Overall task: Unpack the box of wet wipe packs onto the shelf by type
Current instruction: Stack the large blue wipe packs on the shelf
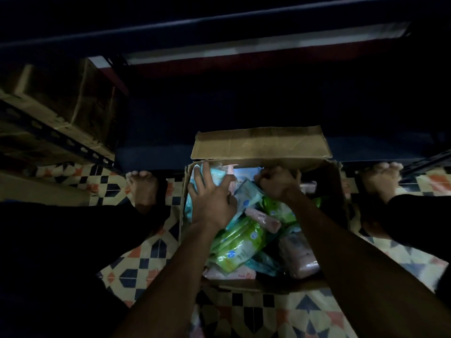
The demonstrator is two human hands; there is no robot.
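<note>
An open cardboard box [261,146] stands on the tiled floor between my feet, full of wet wipe packs. Green packs [240,242] lie in the middle, pink packs [299,254] at the right and front, light blue packs [246,195] toward the back left. My left hand [210,198] lies spread on a light blue pack [218,175] at the box's back left corner, thumb against a neighbouring blue pack. My right hand [277,180] is curled at the back of the box under the raised flap; what its fingers hold is hidden.
A dark shelf unit [244,106] stands right behind the box, its lower bay in shadow. Stacked cardboard cartons [66,101] sit on a perforated metal rack at the left. My bare feet [142,189] flank the box on the patterned tiles.
</note>
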